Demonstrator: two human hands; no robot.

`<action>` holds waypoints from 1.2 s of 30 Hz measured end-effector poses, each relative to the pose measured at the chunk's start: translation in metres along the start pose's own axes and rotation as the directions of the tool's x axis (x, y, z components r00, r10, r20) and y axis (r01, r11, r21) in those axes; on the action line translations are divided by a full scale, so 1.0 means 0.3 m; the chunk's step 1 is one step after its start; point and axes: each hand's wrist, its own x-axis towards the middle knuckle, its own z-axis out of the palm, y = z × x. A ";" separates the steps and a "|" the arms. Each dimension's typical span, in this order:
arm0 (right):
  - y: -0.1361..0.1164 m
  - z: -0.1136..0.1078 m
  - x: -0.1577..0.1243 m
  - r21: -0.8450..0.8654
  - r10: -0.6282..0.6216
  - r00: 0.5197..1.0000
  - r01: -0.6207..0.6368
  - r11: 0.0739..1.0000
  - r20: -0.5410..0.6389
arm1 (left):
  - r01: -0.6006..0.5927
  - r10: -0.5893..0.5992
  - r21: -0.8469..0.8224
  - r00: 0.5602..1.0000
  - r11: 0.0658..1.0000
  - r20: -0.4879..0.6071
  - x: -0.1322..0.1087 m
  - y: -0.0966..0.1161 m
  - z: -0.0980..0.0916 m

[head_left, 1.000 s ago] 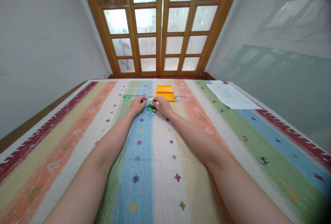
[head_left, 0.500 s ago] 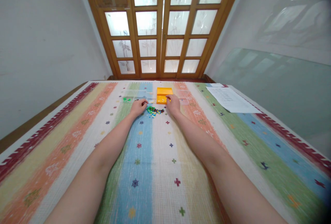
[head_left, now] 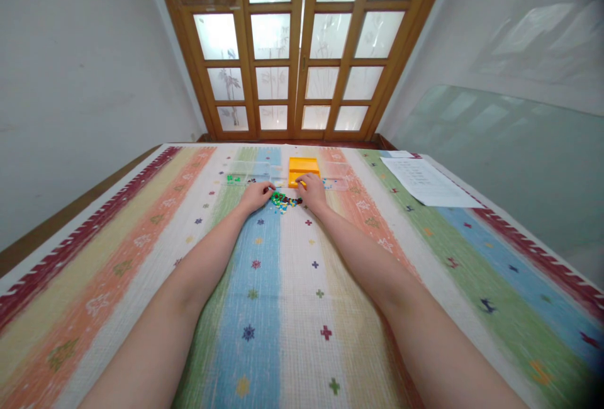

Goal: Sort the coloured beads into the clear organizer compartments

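Observation:
A small heap of green, blue, yellow and dark red pieces point(head_left: 283, 201) lies on the striped tablecloth between my hands. My left hand point(head_left: 256, 196) rests at the heap's left edge with its fingers curled together. Whatever is at those fingertips is too small to make out. My right hand point(head_left: 313, 192) is above the heap's right end, by the front of an open yellow box point(head_left: 303, 164), and partly covers that box. Its thumb and fingers are bent toward each other; any piece between them cannot be made out.
Left of the yellow box stands a clear plastic box point(head_left: 245, 165) holding green and dark pieces. Another clear box point(head_left: 343, 184) with blue bits is at the right. Printed paper sheets point(head_left: 425, 180) lie by the table's right edge. Wood-framed glass doors point(head_left: 302, 56) stand behind.
My right hand has shifted from the yellow box slightly left toward the heap. The left hand stays beside the heap, nearly still. The whole view has shifted slightly.

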 end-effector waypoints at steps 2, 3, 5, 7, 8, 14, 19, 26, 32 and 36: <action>-0.001 0.003 -0.002 -0.007 -0.004 1.000 0.004 1.000 0.008 | -0.008 0.008 0.013 1.000 1.000 0.011 -0.001 -0.001 0.001; -0.002 0.004 -0.002 -0.009 -0.005 1.000 0.005 1.000 0.011 | -0.007 0.006 0.022 1.000 1.000 0.017 -0.001 0.000 0.000; -0.003 0.005 -0.003 -0.004 -0.007 1.000 0.008 1.000 0.016 | -0.002 0.001 0.034 1.000 0.999 0.031 -0.002 0.001 -0.002; -0.005 0.004 -0.004 0.005 -0.009 1.000 0.009 1.000 0.016 | -0.008 0.007 0.037 0.999 0.999 0.040 -0.003 0.002 -0.004; -0.007 0.003 -0.004 0.007 -0.009 1.000 0.009 1.000 0.015 | -0.014 0.013 0.037 0.999 0.999 0.042 -0.003 0.002 -0.004; -0.014 0.000 -0.006 0.004 -0.009 1.000 0.009 1.000 0.018 | -0.029 0.028 0.019 0.998 0.999 0.052 -0.005 0.001 -0.005; -0.012 0.001 -0.006 -0.005 -0.010 1.000 0.011 1.000 0.029 | -0.012 0.011 0.010 0.998 1.000 0.060 -0.005 0.006 -0.007; -0.017 0.002 -0.015 0.005 -0.011 1.000 0.011 1.000 0.020 | -0.040 0.040 0.002 0.998 0.999 0.053 -0.004 -0.008 0.002; -0.019 0.011 -0.016 0.005 -0.028 0.999 0.028 1.000 0.045 | -0.042 0.043 -0.004 0.997 0.999 0.062 -0.001 -0.004 0.000; -0.015 0.018 -0.015 0.024 -0.055 0.998 0.054 0.998 0.044 | -0.028 0.028 0.006 0.997 1.000 0.074 -0.001 0.006 -0.002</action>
